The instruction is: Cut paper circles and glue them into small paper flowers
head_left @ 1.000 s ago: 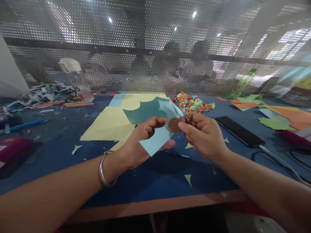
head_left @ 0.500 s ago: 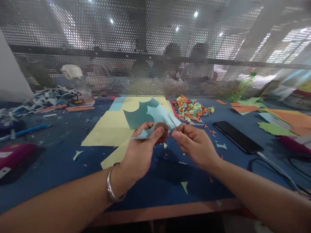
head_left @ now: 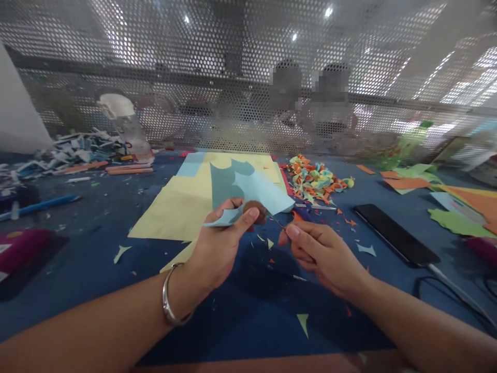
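Beside my left hand (head_left: 218,249), pinching disc (head_left: 253,205) and paper (head_left: 267,190), scissors (head_left: 276,221) in my right hand (head_left: 324,254) have reached the rim, seemingly placed to cut.

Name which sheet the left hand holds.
The light blue sheet behind the brown disc; the yellow sheets and another blue piece lie on the table.

You face a grey screen (head_left: 155,44) full of holes behind your blue table (head_left: 264,321); lamps (head_left: 329,11) shine through it, and a white panel (head_left: 19,109) stands at your left.
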A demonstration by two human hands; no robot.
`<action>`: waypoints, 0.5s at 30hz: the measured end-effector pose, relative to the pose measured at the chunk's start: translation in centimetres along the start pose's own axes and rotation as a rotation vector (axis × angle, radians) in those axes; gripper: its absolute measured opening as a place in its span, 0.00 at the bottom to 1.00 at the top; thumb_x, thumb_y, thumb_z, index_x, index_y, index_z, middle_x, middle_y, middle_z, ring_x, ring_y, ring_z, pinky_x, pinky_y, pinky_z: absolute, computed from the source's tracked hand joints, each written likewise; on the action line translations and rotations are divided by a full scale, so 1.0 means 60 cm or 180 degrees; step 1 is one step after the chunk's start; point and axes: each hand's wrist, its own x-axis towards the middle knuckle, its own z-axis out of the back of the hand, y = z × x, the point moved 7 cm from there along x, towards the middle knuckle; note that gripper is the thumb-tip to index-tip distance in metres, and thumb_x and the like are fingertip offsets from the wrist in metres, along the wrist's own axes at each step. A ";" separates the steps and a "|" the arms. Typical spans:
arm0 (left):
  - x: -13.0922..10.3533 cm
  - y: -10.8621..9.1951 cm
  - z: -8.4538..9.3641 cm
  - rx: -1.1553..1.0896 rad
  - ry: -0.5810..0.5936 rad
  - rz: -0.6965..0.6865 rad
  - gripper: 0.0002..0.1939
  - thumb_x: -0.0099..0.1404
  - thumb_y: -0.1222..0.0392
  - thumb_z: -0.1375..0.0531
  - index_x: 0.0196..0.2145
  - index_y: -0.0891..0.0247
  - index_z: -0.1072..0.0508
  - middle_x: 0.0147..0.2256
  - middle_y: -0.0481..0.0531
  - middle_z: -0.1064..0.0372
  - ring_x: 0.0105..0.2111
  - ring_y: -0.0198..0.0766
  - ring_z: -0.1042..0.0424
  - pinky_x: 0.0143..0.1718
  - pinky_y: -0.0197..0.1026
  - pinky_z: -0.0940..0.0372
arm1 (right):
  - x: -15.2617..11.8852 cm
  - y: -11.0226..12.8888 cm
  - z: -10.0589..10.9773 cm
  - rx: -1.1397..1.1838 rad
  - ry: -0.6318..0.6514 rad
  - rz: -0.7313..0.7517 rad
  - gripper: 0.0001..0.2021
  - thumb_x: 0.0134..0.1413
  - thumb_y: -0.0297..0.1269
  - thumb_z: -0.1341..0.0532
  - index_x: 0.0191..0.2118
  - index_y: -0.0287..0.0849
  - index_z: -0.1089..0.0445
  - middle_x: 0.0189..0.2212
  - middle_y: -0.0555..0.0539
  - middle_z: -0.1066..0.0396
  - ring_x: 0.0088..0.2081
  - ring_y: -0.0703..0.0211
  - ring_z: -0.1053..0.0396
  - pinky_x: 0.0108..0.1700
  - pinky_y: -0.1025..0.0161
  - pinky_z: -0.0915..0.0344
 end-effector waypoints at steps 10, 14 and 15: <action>-0.003 0.004 -0.011 -0.0290 0.0147 0.0046 0.12 0.60 0.61 0.32 0.35 0.61 0.33 0.30 0.46 0.27 0.33 0.34 0.28 0.36 0.38 0.39 | -0.004 0.000 0.002 0.0292 0.0043 -0.0322 0.23 0.56 0.57 0.37 0.30 0.37 0.29 0.14 0.60 0.52 0.14 0.76 0.60 0.15 0.74 0.63; -0.002 0.005 -0.005 -0.0203 0.0027 0.0070 0.13 0.59 0.60 0.32 0.35 0.61 0.33 0.30 0.46 0.27 0.32 0.34 0.28 0.37 0.39 0.38 | -0.002 0.001 0.005 0.0319 0.0056 -0.0377 0.23 0.57 0.56 0.37 0.29 0.37 0.29 0.14 0.60 0.52 0.14 0.77 0.61 0.15 0.75 0.64; -0.002 0.005 -0.005 -0.0210 0.0031 0.0074 0.13 0.59 0.60 0.32 0.34 0.61 0.34 0.30 0.46 0.27 0.32 0.34 0.28 0.37 0.39 0.38 | -0.002 0.001 0.005 0.0316 0.0068 -0.0384 0.23 0.57 0.56 0.37 0.29 0.37 0.29 0.14 0.60 0.52 0.14 0.77 0.61 0.15 0.75 0.64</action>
